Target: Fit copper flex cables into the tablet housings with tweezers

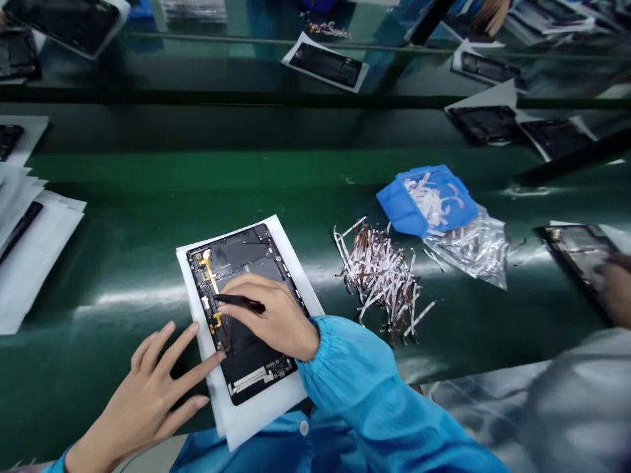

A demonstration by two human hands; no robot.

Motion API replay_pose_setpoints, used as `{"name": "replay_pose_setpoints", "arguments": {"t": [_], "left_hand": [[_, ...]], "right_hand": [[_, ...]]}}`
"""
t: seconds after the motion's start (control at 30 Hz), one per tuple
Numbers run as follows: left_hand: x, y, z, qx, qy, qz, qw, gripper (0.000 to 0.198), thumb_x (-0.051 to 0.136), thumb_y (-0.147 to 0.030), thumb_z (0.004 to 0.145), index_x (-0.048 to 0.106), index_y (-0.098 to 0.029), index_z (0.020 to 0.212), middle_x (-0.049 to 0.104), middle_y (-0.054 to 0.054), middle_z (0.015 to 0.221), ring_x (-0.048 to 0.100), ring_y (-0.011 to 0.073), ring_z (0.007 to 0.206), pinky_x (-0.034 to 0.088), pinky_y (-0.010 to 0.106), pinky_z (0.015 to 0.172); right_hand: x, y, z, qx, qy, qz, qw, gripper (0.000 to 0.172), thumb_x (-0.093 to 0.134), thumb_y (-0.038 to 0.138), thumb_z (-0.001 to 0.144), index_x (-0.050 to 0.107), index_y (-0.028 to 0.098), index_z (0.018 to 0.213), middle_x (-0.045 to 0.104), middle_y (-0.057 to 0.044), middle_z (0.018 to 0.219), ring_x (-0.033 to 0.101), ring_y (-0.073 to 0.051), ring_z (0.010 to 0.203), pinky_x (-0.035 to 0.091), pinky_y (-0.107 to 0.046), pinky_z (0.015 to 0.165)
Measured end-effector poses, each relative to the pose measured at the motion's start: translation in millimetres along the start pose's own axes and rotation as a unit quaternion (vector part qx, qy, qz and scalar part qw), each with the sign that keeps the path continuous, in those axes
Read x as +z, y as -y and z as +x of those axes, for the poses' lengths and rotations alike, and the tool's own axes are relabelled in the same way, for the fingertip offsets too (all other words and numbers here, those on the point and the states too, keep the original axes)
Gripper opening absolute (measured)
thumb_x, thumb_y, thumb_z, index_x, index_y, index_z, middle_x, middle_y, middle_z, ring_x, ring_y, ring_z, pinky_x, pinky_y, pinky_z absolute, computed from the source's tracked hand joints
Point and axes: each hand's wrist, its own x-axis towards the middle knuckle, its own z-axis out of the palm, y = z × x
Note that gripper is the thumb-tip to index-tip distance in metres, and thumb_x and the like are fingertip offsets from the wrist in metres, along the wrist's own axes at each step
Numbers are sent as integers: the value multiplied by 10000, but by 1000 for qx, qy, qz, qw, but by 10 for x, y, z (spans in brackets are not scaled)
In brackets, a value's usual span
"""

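An opened tablet housing (251, 341) with black inner parts and an orange flex cable (211, 272) lies tilted on a white foam sheet (290, 279). My right hand (271, 312) is over its middle, fingers closed around black tweezers (241, 301). The tips of the tweezers point left, close to the parts along the housing's left side. Spread out at the lower left, my left hand (158, 381) holds nothing; one fingertip reaches the housing's left edge. Whether the tweezers grip anything is too small to tell.
Right of the foam sheet lies a pile of thin flex strips (382, 272). Behind it a blue bin (404, 207) of white strips rests by a clear plastic bag (478, 249). White sheets (39, 263) are stacked at left. A co-worker's hand (616, 286) touches another housing (576, 253) at right.
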Motion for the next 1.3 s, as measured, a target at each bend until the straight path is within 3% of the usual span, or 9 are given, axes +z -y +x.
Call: {"name": "replay_pose_setpoints", "arguments": {"t": [0.13, 0.27, 0.4, 0.63, 0.73, 0.97, 1.3], "left_hand": [[-20, 84, 125, 30, -2, 13, 999, 446, 600, -398, 896, 580, -399, 1342, 437, 56, 1507, 175, 345, 1480, 100, 481, 1195], [37, 113, 166, 16, -12, -3, 1000, 397, 646, -382, 873, 633, -418, 1268, 464, 39, 1483, 290, 335, 1434, 185, 465, 1177], [94, 130, 175, 44, -8, -7, 999, 445, 684, -383, 840, 627, -392, 1281, 474, 85, 1458, 363, 347, 1382, 212, 499, 1167], [70, 121, 277, 40, -23, -56, 997, 401, 698, -298, 810, 669, -342, 1208, 420, 106, 1485, 245, 373, 1445, 211, 486, 1147], [58, 131, 284, 30, -16, -76, 997, 396, 688, -299, 820, 665, -338, 1213, 375, 92, 1529, 259, 377, 1441, 218, 483, 1141], [64, 164, 263, 33, 4, -91, 995, 440, 700, -326, 826, 638, -335, 1262, 229, 87, 1608, 196, 408, 1460, 196, 486, 1133], [26, 109, 286, 28, 49, -103, 993, 571, 614, -310, 843, 509, -325, 1404, 175, 117, 1619, 215, 444, 1436, 290, 563, 1048]], "right_hand": [[10, -88, 29, 27, -9, 2, 1000, 64, 700, 190, 874, 719, 176, 934, 722, -48, 979, 699, -161, 920, 563, -286, 885], [0, -144, 34, 39, 0, -13, 999, 63, 687, 209, 887, 713, 178, 936, 716, -42, 968, 698, -157, 913, 558, -273, 880], [-1, -177, 42, 54, -4, -26, 998, 47, 684, 206, 888, 708, 182, 920, 711, -38, 959, 695, -156, 903, 558, -268, 871], [2, -193, 51, 65, -5, -29, 997, 63, 666, 210, 898, 706, 164, 910, 704, -47, 954, 690, -159, 903, 554, -271, 866], [-1, -198, 52, 66, -3, -29, 997, 63, 661, 203, 899, 707, 162, 909, 700, -48, 955, 685, -156, 885, 557, -269, 831], [-3, -228, 53, 69, -1, -41, 997, 56, 678, 204, 889, 708, 160, 908, 698, -51, 953, 686, -158, 883, 544, -260, 818], [10, -263, 35, 52, 10, -50, 997, 50, 676, 179, 891, 698, 144, 921, 694, -49, 928, 678, -147, 855, 541, -243, 793]]}}
